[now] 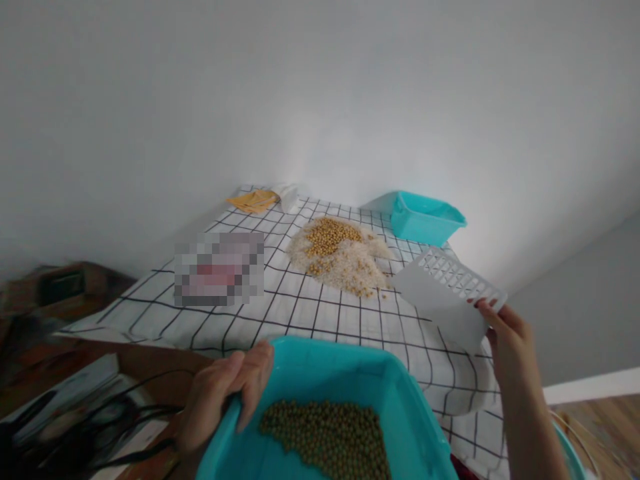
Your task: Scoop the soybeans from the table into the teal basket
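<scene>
Your left hand (225, 390) has the near blue bin (345, 350) by its rim, probably to steady the beans (330, 433) inside. Your right hand (510, 333) is pinching the white board (435, 293) at its slotted edge, maybe for easy grip, far corner just beside the grain pile (350, 263).

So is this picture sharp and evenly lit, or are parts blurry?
Head view: dim, uneven light, the wall paler toward its middle; left hand slightly blurred; clutter at lower left dark and soft; a pixelated block covers part of the checked cloth.
</scene>
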Tool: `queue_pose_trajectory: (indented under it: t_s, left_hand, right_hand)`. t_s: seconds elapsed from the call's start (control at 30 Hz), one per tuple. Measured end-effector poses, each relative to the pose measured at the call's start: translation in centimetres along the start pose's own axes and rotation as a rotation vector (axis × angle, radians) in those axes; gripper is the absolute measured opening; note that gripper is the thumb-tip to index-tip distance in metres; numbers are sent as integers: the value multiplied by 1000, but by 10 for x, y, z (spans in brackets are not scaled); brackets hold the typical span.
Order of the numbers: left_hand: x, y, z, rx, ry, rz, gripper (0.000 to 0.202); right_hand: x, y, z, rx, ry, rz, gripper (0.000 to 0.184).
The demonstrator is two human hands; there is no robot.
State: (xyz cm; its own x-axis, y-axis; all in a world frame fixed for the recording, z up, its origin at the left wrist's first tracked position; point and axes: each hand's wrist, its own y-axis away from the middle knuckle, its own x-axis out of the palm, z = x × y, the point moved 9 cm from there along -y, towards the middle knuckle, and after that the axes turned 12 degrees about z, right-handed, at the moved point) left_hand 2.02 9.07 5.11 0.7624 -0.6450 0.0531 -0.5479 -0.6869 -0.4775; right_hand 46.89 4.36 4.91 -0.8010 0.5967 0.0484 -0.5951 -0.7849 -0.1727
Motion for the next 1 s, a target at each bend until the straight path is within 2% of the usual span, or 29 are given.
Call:
queue_pose_trajectory:
  t_s: [0.1,0.17,0.3,0.43,0.6,0.8,1.0]
  left_hand:
    - [-7,2,0,24,7,-122,64]
    - [-9,1,0,9,-16,-154,65]
    - [-1,-6,-3,-16,-103,-22,67]
    - [-7,-2,-6,29,-76,-104,66]
    - [-2,-2,-1,-23,-105,18,66]
    - [-7,3,3,-28,-82,9,65]
    - [-6,6,6,-27,-49,17,65]
  right_hand:
    - [-14,6,-6,26,-18,-39,24]
    - [-19,9,-9,44,-10,-32,24]
    - [-20,10,-14,51,-22,-15,25]
    - [-16,10,-19,65,-34,-13,24]
    - [-8,9,-19,64,-8,6,26]
    - [-3,11,-21,55,-2,64,22]
    - [-6,20,-22,79,-32,42,25]
